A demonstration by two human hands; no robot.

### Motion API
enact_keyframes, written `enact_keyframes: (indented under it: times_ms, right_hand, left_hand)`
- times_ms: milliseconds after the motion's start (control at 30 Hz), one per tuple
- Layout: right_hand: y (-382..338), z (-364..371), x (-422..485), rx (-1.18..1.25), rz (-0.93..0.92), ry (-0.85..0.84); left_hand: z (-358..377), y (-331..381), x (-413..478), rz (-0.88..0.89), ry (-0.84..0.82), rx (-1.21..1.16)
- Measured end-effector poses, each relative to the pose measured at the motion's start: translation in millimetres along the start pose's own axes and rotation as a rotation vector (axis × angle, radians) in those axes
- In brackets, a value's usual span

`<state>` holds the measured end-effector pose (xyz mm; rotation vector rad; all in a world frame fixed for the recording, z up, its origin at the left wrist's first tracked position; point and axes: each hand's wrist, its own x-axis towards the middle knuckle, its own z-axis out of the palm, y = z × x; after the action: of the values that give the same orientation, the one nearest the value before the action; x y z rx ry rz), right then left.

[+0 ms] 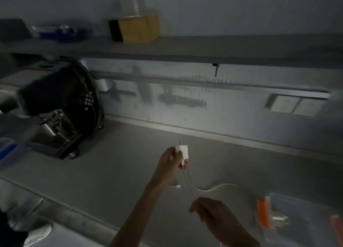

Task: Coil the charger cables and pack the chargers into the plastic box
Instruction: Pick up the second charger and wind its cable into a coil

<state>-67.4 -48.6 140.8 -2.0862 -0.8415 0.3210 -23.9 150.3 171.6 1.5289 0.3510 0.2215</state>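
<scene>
My left hand (171,160) grips a white charger plug (184,151), held upright with its prongs pointing up above the grey counter (111,172). Its white cable (189,183) drops from the plug as a doubled strand into my right hand (215,215), which pinches it lower down. Another stretch of the cable (222,186) lies curved on the counter toward the right. The cable's free connector end (177,186) hangs beside my left wrist. The clear plastic box (300,220) with orange latches (262,215) stands at the lower right, something pale inside it.
A dark appliance (61,105) with metal parts stands at the left on the counter. A wall socket (291,105) sits on the back wall at right. A shelf (185,48) above carries a yellow box (138,28) and a blue-lidded container (57,32). The scene is dim and blurred.
</scene>
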Motion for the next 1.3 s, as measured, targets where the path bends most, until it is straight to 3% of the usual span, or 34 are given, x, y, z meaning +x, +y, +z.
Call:
enact_keyframes:
  times_ms: [133,233,367,500,667,800,933,1033,1200,1267,1300]
  right_hand:
    - [-21.8,-60.8,1.0,-0.374,-0.182,0.324]
    - [-31.3,-112.8,4.5,-0.462,-0.293,0.485]
    - [-30.6,-155.8,-3.2,-0.306,-0.308,0.566]
    - [-9.7,-172.5,-6.8,0.084,-0.171,0.560]
    - [12.2,-164.1,-9.9,0.289,-0.066,0.583]
    - [12.0,-139.4,0.2,0.325,0.042,0.382]
    - [24.4,-97.5,-2.4,0.340,0.230,0.393]
    - [26.0,-69.9,-18.5,0.246,0.270,0.389]
    - [8.7,-40.7,-41.7,0.301,0.409,0.294]
    - [1.7,-21.9,-37.6,0.359,0.574,0.341]
    - [0.1,-20.3,-33.0,0.192,0.665,0.363]
  left_hand:
    - [18.6,1.9,-22.3,-0.009,-0.161,0.206]
    - [46.0,13.7,-46.7,0.056,-0.334,0.240]
    - [77.2,38.0,-72.5,0.138,-0.573,0.067]
    - [90.7,52.4,-85.5,0.178,-0.732,-0.017]
    - [95.2,53.6,-87.1,0.218,-0.668,0.046]
    - [94.2,51.2,-81.3,0.297,-0.625,0.150]
    - [91.1,40.3,-67.6,0.174,-0.485,0.016]
    - [90.6,24.5,-58.5,0.094,-0.395,0.002]
    - [85.0,11.6,-38.7,0.018,-0.203,-0.012]
    - [82.5,1.9,-30.3,-0.049,-0.136,-0.004]
    - [82.6,-2.9,-27.2,-0.081,-0.120,0.012]
